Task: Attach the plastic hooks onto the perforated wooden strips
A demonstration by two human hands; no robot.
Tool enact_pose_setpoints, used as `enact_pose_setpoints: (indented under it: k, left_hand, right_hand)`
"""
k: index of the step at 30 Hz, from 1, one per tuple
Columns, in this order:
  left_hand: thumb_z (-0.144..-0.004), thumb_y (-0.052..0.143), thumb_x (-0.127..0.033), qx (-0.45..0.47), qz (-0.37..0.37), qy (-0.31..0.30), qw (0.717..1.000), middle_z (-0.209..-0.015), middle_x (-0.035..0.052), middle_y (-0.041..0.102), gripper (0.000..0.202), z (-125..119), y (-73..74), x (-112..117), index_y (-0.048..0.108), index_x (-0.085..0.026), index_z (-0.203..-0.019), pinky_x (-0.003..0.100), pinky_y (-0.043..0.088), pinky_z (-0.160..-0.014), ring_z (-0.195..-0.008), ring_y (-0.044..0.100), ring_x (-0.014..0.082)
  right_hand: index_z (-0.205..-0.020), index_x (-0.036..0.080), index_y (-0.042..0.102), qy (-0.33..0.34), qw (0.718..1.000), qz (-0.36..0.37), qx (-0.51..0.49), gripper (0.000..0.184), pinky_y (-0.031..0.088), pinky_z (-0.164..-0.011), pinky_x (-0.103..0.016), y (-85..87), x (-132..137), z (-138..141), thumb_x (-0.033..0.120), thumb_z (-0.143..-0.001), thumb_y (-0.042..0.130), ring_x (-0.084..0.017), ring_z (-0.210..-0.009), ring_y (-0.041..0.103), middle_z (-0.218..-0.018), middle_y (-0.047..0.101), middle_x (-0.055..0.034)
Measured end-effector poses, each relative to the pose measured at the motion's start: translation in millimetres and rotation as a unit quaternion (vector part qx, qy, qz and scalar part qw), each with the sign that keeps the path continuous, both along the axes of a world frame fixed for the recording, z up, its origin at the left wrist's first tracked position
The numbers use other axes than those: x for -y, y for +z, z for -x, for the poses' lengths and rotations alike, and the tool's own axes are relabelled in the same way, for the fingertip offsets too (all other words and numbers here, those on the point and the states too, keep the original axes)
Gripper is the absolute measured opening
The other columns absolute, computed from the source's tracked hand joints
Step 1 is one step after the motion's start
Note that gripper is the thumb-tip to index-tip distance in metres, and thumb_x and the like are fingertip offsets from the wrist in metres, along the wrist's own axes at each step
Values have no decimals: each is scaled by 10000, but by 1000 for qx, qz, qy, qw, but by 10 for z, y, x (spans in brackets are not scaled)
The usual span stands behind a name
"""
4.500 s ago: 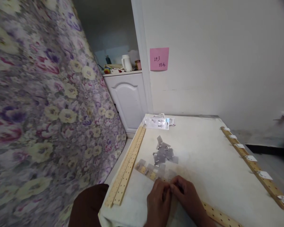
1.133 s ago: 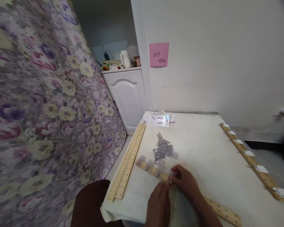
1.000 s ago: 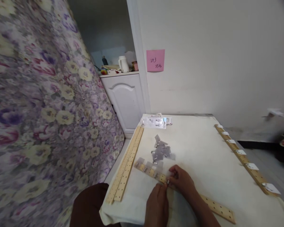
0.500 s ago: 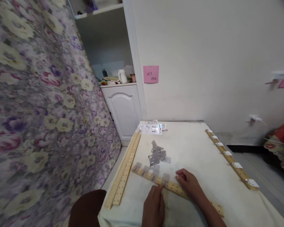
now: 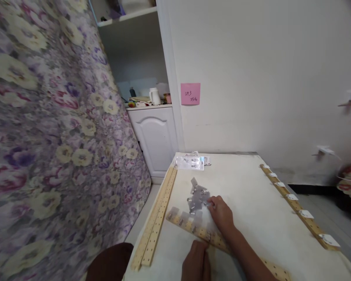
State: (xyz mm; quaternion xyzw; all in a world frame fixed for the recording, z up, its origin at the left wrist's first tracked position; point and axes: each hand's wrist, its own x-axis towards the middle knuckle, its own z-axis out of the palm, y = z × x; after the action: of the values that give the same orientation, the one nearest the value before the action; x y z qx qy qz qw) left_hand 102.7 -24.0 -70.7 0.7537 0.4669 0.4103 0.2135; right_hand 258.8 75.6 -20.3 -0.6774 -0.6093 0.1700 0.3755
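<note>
A wooden strip with rows of holes (image 5: 204, 234) lies slantwise on the white table (image 5: 251, 195), with several small clear hooks fixed along its left end. My right hand (image 5: 220, 212) reaches over it to a pile of small clear plastic hooks (image 5: 198, 195); its fingers curl at the pile's right edge, and whether they hold a hook is hidden. My left hand (image 5: 195, 261) rests at the strip's near side, fingers bent and pressed on it.
Two more holed wooden strips (image 5: 158, 218) lie side by side along the table's left edge. Another strip with white hooks (image 5: 295, 205) lies at the right. A clear packet (image 5: 190, 162) sits at the back. A flowered mattress (image 5: 61, 136) leans at the left.
My right hand has left the strip and moved forward to the pile of hooks. My left hand has stayed at the strip. The camera has tilted up.
</note>
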Motion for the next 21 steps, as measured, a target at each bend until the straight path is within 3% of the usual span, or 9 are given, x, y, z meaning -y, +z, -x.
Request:
enact_pose_setpoints:
  k: [5, 9, 15, 21]
  left_hand:
    - [-834, 365, -141, -33, -21, -2, 999, -864, 45, 593, 247, 31, -185, -43, 558, -240, -953, 258, 476, -675, -769, 601, 167]
    - [-786, 407, -111, -60, -23, 3, 998, -877, 43, 599, 277, 56, -232, -52, 564, -249, -967, 258, 485, -679, -790, 609, 173]
    - [-805, 422, -136, -62, -12, -5, 998, -892, 49, 610, 241, 62, -146, -30, 569, -245, -961, 270, 486, -690, -793, 606, 179]
    - [-823, 393, -125, -37, 21, -8, 999, -886, 49, 608, 231, 31, 41, 11, 566, -231, -933, 286, 469, -727, -823, 591, 176]
  right_hand:
    - [-858, 259, 649, 6, 999, -5, 36, 159, 350, -629, -220, -33, -30, 90, 220, -804, 505, -140, -773, 560, -889, 565, -3]
    - [-842, 248, 649, 7, 999, -19, 29, 200, 372, -649, -231, -20, -4, 61, 276, -852, 451, -145, -770, 568, -881, 580, -7]
    - [-850, 235, 687, 1, 993, -33, -111, 265, 428, -712, -285, -60, 141, -133, 411, -831, 490, -193, -790, 597, -854, 651, -29]
    - [-829, 183, 706, -8, 962, -21, -271, 316, 462, -777, -322, -111, 331, -282, 466, -746, 595, -241, -846, 623, -867, 713, -66]
